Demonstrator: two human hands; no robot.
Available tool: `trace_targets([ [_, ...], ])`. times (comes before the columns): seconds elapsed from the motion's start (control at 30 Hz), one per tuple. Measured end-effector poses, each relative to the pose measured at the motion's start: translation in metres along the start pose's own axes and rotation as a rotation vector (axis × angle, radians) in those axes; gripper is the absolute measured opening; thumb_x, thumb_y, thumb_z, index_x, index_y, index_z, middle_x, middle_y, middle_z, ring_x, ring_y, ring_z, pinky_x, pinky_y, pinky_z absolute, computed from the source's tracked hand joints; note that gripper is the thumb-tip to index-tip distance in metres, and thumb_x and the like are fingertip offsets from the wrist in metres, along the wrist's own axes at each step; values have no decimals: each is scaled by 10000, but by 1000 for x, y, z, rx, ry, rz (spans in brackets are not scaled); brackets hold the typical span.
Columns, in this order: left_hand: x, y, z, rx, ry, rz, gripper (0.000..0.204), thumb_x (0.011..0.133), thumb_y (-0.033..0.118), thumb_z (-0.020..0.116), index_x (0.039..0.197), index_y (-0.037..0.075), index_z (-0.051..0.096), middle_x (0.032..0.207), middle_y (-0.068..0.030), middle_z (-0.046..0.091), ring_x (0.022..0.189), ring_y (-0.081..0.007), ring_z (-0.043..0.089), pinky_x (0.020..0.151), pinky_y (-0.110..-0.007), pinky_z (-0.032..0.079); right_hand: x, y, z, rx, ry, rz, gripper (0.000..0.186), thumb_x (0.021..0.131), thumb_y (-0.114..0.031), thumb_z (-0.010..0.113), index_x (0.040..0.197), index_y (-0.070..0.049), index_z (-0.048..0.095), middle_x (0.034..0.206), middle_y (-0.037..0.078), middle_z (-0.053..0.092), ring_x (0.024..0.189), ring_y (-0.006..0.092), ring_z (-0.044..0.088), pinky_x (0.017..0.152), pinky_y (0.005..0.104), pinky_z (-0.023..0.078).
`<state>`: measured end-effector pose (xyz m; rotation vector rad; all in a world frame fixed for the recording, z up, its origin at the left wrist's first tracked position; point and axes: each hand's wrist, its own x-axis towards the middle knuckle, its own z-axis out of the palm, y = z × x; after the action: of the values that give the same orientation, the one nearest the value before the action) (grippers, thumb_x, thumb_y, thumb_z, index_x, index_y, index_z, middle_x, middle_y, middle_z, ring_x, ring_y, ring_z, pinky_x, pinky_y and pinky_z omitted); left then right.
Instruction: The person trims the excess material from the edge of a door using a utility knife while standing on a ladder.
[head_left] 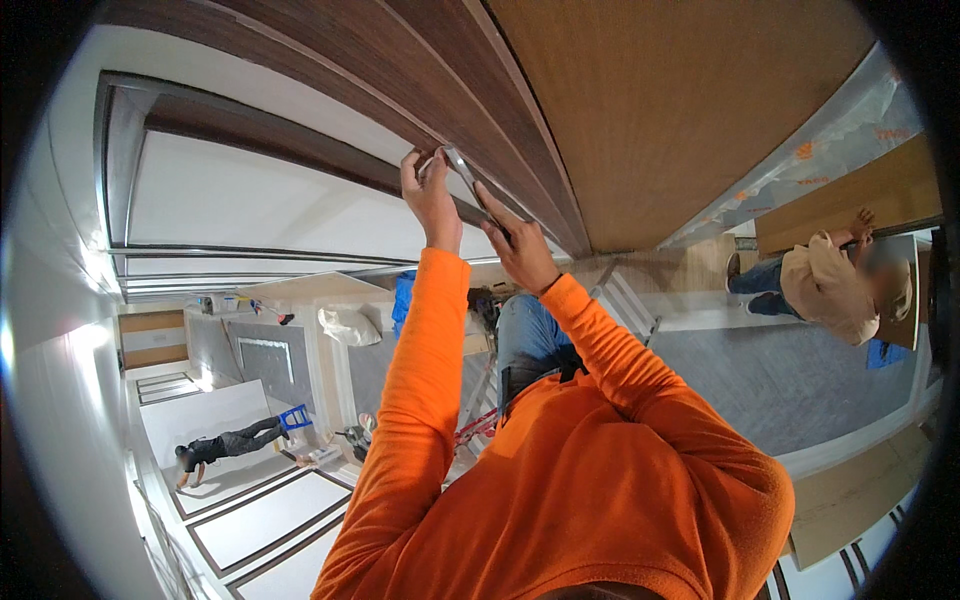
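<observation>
Overhead runs dark brown wood trim (455,70) with long parallel ridges. My right hand (522,245) is closed around a slim hand tool (460,168) with a flat silvery metal end and a dark handle. The tool slants up to the left, its metal end at the lower edge of the trim. Beside that end is my left hand (434,205), raised with bent fingers and its fingertips close together at the trim edge. Whatever those fingertips pinch is hidden or too small to name. Both arms reach up in orange sleeves.
A wide brown wood panel (660,110) adjoins the trim. Below me stand ladder parts (625,305). At the right a person in a tan top (830,285) works by a panel; far left, a person in dark clothes (230,443) is near a blue stool (294,417). A white sack (348,326) lies below.
</observation>
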<state>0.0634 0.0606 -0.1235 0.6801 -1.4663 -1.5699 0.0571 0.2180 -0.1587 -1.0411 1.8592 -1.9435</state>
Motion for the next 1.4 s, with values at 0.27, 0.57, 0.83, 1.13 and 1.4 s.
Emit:
trace_targets([
  [0.27, -3, 0, 4, 7, 4, 29, 263, 977, 85, 652, 1201, 16, 532, 1144, -94, 589, 1033, -157, 590, 885, -304, 493, 0, -12, -3, -72, -44, 40, 662, 978, -90, 588, 1583, -191, 337, 809, 313, 631, 674, 495, 613, 644, 430, 535],
  [0.57, -5, 11, 6, 198, -1, 97, 224, 977, 116, 657, 1154, 9, 570, 1106, -91, 642, 991, -171, 598, 913, -328, 471, -4, -49, 13, 92, -4, 217, 645, 962, -34, 558, 1566, -81, 335, 1106, 354, 634, 907, 552, 587, 746, 388, 530],
  [0.83, 3, 4, 2, 310, -6, 148, 317, 963, 193, 692, 1175, -15, 579, 1128, -127, 637, 973, -204, 618, 879, -354, 493, 5, -50, -9, 292, -95, 340, 621, 1017, -127, 531, 1597, -145, 310, 656, 116, 581, 453, 183, 535, 472, 318, 474],
  [1.13, 3, -7, -12, 294, 35, 123, 274, 919, 101, 729, 1122, -77, 681, 1014, -142, 710, 864, -179, 694, 758, -295, 565, -18, -8, -11, -55, -108, 181, 628, 1026, -211, 556, 1594, -238, 289, 912, 279, 696, 834, 518, 651, 729, 550, 503],
  [1.4, -8, -34, -23, 415, 47, 53, 177, 924, 36, 686, 1038, -90, 733, 935, -133, 745, 807, -182, 714, 742, -281, 577, -31, 14, -19, -41, -118, 311, 634, 1025, -201, 567, 1597, -244, 299, 792, 296, 652, 670, 431, 654, 683, 426, 528],
])
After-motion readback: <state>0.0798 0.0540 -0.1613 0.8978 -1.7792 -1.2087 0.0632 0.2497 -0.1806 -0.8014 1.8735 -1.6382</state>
